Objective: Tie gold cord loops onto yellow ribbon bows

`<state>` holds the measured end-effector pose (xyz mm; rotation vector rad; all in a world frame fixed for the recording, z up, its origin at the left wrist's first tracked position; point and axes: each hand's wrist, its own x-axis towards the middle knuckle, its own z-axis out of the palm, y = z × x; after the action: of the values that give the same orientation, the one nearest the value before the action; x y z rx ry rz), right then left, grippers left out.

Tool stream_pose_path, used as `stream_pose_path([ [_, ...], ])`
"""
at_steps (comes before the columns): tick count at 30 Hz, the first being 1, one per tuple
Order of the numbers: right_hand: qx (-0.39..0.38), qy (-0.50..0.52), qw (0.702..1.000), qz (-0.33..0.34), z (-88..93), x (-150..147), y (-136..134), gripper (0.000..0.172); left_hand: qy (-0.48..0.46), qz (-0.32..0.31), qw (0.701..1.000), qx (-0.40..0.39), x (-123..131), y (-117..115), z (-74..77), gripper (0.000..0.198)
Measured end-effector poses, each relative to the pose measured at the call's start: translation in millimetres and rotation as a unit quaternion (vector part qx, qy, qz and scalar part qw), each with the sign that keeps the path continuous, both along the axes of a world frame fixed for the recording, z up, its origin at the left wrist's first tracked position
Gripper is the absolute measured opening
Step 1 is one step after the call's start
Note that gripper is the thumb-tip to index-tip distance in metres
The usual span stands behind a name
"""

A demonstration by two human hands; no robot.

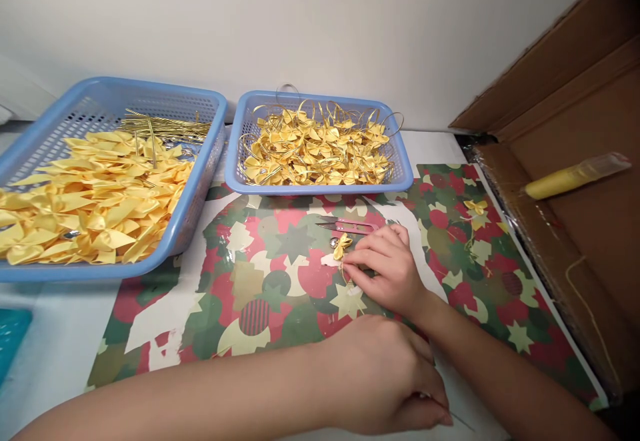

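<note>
My right hand [387, 266] rests on the patterned sheet, its thumb and fingertips pinched at the lower end of a small yellow ribbon bow [342, 246]. A round silver bell [333, 243] sits against the bow's left side. Nearer to me, my left hand [395, 374] is closed in front of the right forearm. From its fingertips a thin strand [463, 422] sticks out to the right; whether it is wire, thread or a needle I cannot tell. Just beyond the bow lie small pink-handled thread snips [347, 226], blades pointing left.
A blue basket [187, 218] at left holds loose yellow bows [100, 194] and gold twist ties [165, 124]. Another blue basket [320, 190] holds bows with gold loops. A single bow [475, 206] lies at right, beside a cardboard box [565, 228] with a yellow tube [575, 176].
</note>
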<state>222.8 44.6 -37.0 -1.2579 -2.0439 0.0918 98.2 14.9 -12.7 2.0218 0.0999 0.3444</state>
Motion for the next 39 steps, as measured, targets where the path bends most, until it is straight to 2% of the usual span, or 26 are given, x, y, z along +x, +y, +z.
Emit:
stream_pose_path([
  [7,0.026,-0.011,1.0,-0.002,-1.4,-1.3,0.4,0.015,0.0,-0.007,1.0,-0.005,0.9,0.9,2.6,0.017],
  [29,-0.01,-0.022,0.999,-0.037,-2.6,-2.8,3.8,0.018,0.013,-0.026,0.995,-0.091,1.7,-5.7,4.4,0.019],
  [39,-0.021,-0.022,0.999,-0.044,-3.7,-2.0,4.0,0.017,0.014,-0.034,0.995,-0.094,1.6,-8.1,2.5,0.019],
])
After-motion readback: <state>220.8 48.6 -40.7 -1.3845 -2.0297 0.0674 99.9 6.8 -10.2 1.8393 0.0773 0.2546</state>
